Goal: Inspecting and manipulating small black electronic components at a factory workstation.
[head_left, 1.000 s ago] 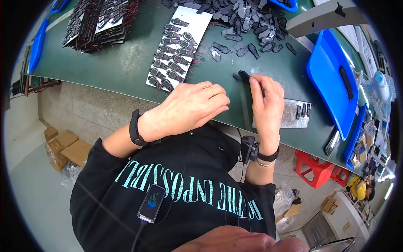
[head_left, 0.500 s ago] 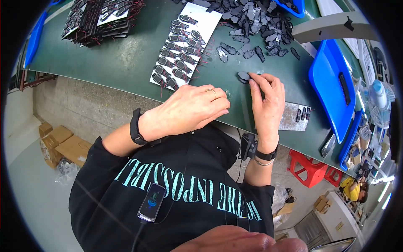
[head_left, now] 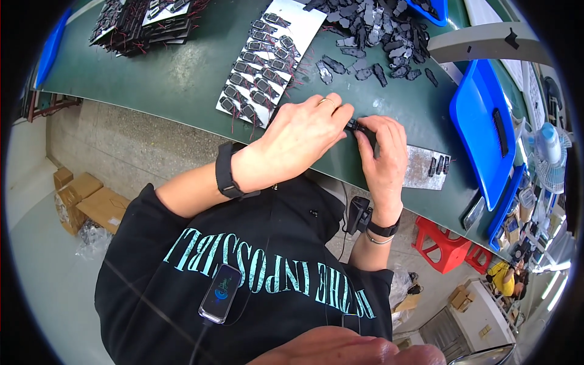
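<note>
Between my two hands is a small black plastic part (head_left: 354, 125), pinched by the thumb and fingers of my right hand (head_left: 385, 153). My left hand (head_left: 304, 131), a ring on one finger, is closed right beside it; its fingertips are partly hidden, so what they grip does not show. Just beyond my left hand lies a white sheet (head_left: 303, 38) bearing rows of small black speaker-like units (head_left: 261, 97) with red wires. Loose black plastic parts (head_left: 371, 30) are heaped at the far middle of the green table (head_left: 176, 79).
A metal plate (head_left: 420, 173) with a few small black pieces lies by my right wrist. Further right stand a blue tray (head_left: 480, 121) and a fan (head_left: 547, 149). Stacked sheets of wired units (head_left: 131, 30) sit far left. A red stool (head_left: 441, 243) is below the table edge.
My left hand has moved up and right, close to my right hand. The black part has been drawn slightly nearer and turned between the hands.
</note>
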Demonstrator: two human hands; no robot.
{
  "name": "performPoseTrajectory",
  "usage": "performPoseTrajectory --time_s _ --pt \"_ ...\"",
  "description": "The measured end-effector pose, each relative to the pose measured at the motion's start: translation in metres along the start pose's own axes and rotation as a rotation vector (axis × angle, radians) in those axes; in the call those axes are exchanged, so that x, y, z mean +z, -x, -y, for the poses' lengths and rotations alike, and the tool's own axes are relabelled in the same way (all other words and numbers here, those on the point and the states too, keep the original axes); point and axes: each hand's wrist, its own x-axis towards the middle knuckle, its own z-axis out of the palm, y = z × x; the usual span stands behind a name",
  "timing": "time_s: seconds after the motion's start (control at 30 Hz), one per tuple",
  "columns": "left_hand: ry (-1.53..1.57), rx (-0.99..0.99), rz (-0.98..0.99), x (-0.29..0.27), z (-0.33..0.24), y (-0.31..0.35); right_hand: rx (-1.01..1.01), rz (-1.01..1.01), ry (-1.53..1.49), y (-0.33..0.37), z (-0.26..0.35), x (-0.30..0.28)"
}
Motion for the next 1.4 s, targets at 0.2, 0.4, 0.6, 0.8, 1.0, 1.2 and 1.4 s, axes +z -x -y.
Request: performPoseTrajectory --time_s 0.2,0.4,0.6,0.8,1.0,1.2,1.4 --pt "0.012 0.111 -0.061 0.014 0.013 -0.004 -0.003 -0.018 -0.05 0.003 -0.005 0.004" --pt "-0.068 0.079 -0.078 0.003 0.004 -0.006 -0.005 -0.033 -0.011 -0.002 0.0 0.002" --pt "-0.187 -0.008 -0.299 -0.051 0.034 -0.005 0.127 -0.102 0.16 -0.002 -0.018 -0.018" --pt "-0.456 -0.084 -0.238 -0.066 0.114 -0.035 0.143 -0.279 0.167 -0.008 -0.003 -0.015" --pt "-0.399 -0.004 -0.177 -0.064 0.126 -0.046 0.087 -0.266 -0.019 -0.003 0.021 -0.004" --pt "-0.214 0.064 -0.197 -0.078 0.112 -0.046 0.1 -0.308 -0.175 -0.005 0.031 0.005" --pt "0.616 -0.049 0.125 -0.059 0.035 -0.01 0.026 -0.353 -0.199 -0.016 0.038 0.007"
